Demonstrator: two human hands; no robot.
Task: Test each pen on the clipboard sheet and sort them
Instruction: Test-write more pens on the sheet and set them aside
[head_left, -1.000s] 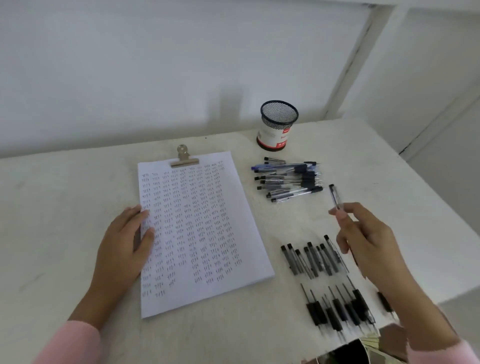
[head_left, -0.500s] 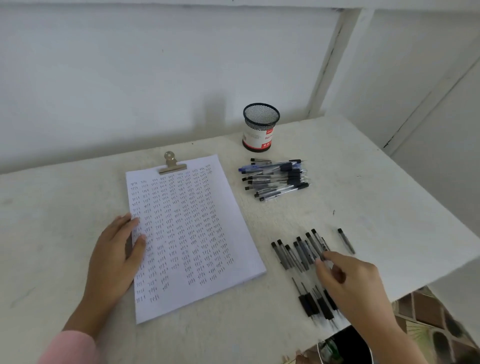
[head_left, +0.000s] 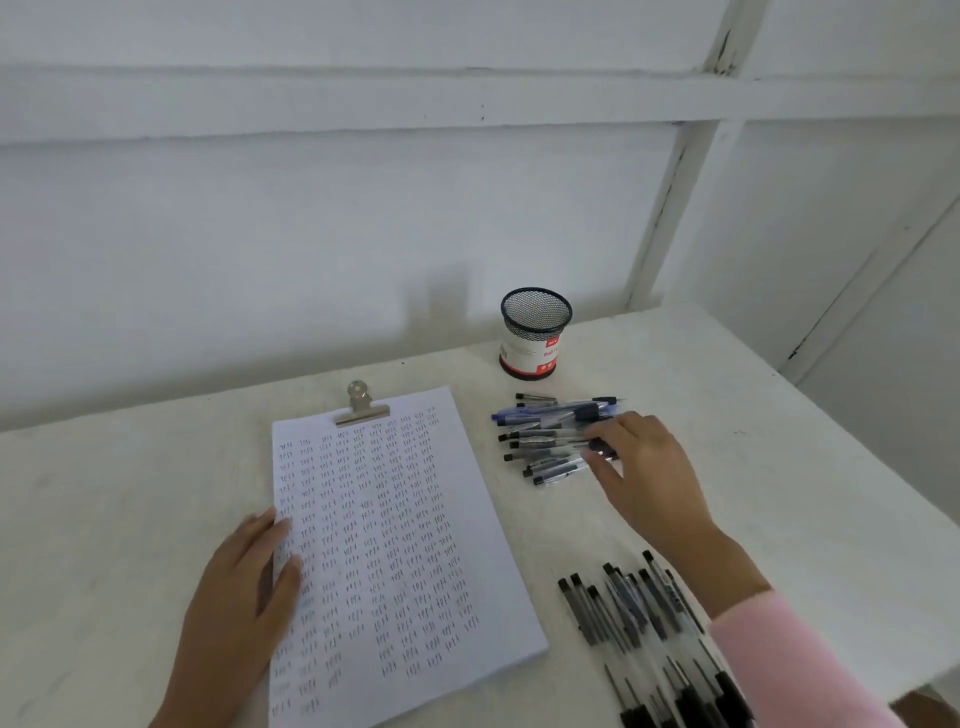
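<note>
Moved: right hand (head_left: 649, 478), onto clear-barrelled pen pile (head_left: 545, 441), fingers apart.
Left hand (head_left: 244, 597): flat on ink-marked sheet (head_left: 405, 545), fingers straight.

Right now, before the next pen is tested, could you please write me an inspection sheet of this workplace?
Surface: white table, scuffed in places.
Job's things: sheet covered with rows of test marks and held by a metal clip; loose pile of pens to the right of its top; second group of pens laid side by side near the front edge; mesh cup behind the pile, with no pen sticking out.
Clutter: nothing seen.
Grippers: left hand flat on the sheet's left edge; right hand on the pile, fingers among the pens, grip unclear.
Cables: nothing seen.
Surroundings: white wall behind the table.
</note>
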